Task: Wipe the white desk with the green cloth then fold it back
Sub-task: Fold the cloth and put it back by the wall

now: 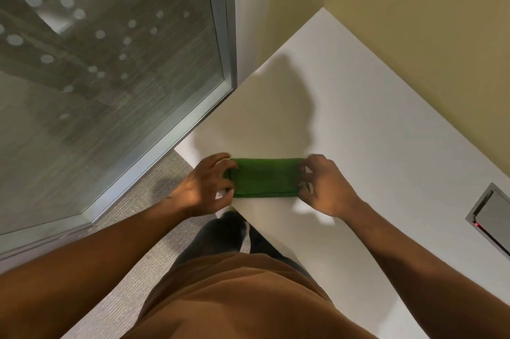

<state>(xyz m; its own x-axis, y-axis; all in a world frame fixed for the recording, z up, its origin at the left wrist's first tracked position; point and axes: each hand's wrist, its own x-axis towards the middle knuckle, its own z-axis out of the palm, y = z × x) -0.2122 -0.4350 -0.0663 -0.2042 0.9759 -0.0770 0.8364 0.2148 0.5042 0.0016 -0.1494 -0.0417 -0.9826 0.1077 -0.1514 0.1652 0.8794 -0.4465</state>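
Observation:
The green cloth (pixel 264 178) lies folded into a narrow rectangle on the white desk (pixel 372 131), close to the desk's near corner. My left hand (pixel 205 186) grips the cloth's left end with curled fingers. At the cloth's right end, my right hand (pixel 321 185) pinches the fabric between fingers and thumb. Both hands cover the cloth's short edges.
A glass wall with a metal frame (pixel 220 90) runs along the desk's left side. The yellow wall (pixel 414 21) borders the desk at the back. A metal cable hatch (pixel 491 217) is set in the desk at the right. Grey carpet (pixel 132 228) lies below.

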